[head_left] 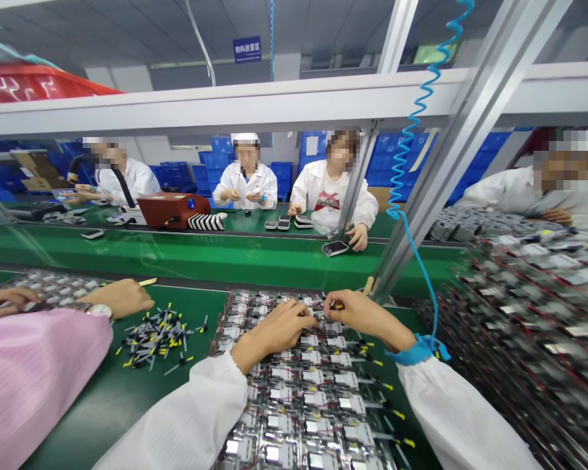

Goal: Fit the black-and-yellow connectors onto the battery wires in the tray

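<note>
A clear plastic tray [301, 375] lies in front of me, filled with rows of small white-and-silver modules with thin red wires. Over the tray's far part, my left hand [281, 326] is closed, its fingertips bent down towards a module; what they hold, if anything, is hidden. Just to its right, my right hand [365, 316] is closed in a pinch near the far right corner. Something small and dark shows by its fingers, too small to name. A blue wrist strap [416, 350] circles my right wrist. Strips with yellow ends [396, 414] stick out along the tray's right side.
Left of the tray lies a pile of grey-and-black strips with yellow tips [157, 336]. A co-worker's pink sleeve [44, 385] is at far left. Stacked filled trays [534, 339] rise at right. A blue coiled cord [404, 150] hangs beside a metal post [441, 170]. Co-workers sit across the green line [215, 251].
</note>
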The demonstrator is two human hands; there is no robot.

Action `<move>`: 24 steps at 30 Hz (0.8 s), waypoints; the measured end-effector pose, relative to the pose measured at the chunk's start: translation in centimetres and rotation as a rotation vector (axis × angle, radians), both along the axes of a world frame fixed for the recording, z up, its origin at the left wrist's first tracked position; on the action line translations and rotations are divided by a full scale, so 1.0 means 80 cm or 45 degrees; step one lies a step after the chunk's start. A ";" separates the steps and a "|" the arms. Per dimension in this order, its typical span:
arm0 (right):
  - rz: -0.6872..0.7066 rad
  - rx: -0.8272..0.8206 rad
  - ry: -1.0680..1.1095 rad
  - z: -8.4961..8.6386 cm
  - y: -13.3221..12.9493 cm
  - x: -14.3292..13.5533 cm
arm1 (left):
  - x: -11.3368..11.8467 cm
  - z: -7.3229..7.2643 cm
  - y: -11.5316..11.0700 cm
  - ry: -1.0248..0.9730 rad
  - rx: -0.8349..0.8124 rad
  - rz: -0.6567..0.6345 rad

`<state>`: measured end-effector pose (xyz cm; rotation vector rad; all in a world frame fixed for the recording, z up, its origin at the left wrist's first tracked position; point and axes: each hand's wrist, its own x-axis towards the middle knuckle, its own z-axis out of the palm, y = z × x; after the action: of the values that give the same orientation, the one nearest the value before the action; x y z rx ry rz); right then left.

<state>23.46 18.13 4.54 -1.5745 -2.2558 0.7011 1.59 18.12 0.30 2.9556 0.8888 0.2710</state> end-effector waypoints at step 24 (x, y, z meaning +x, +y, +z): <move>0.087 -0.017 0.086 -0.013 -0.002 -0.019 | -0.006 -0.016 0.006 -0.459 -0.337 0.184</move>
<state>21.90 17.96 3.49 -1.4636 -2.2694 0.7771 1.11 18.56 -0.95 2.4956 0.9962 0.6163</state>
